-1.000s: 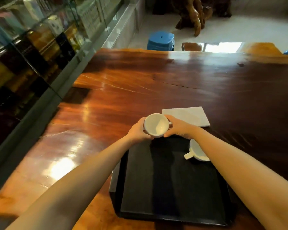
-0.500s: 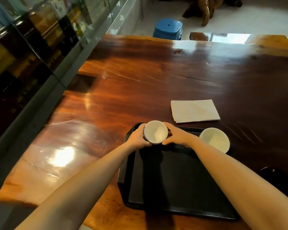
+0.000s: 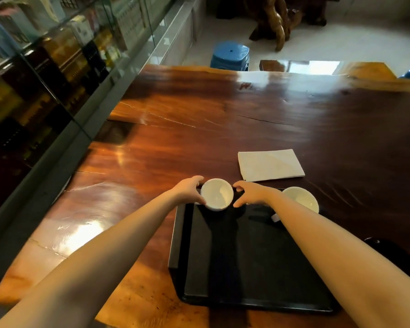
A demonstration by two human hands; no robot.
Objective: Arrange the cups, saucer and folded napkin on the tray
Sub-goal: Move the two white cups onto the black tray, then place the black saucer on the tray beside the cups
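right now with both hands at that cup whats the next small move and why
Probably let go of the cup and reach for the napkin. The cup sits at the tray's far left corner, the second cup at its far right, and the napkin lies off the tray, beyond it. Left hand and right hand flank the cup.

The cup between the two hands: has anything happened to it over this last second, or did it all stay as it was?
Both hands have loosened. The left hand still touches the cup, while the right hand has opened, its fingers now just clear of the rim. The cup stays at the tray's far left corner. The second cup and the folded napkin have not moved.
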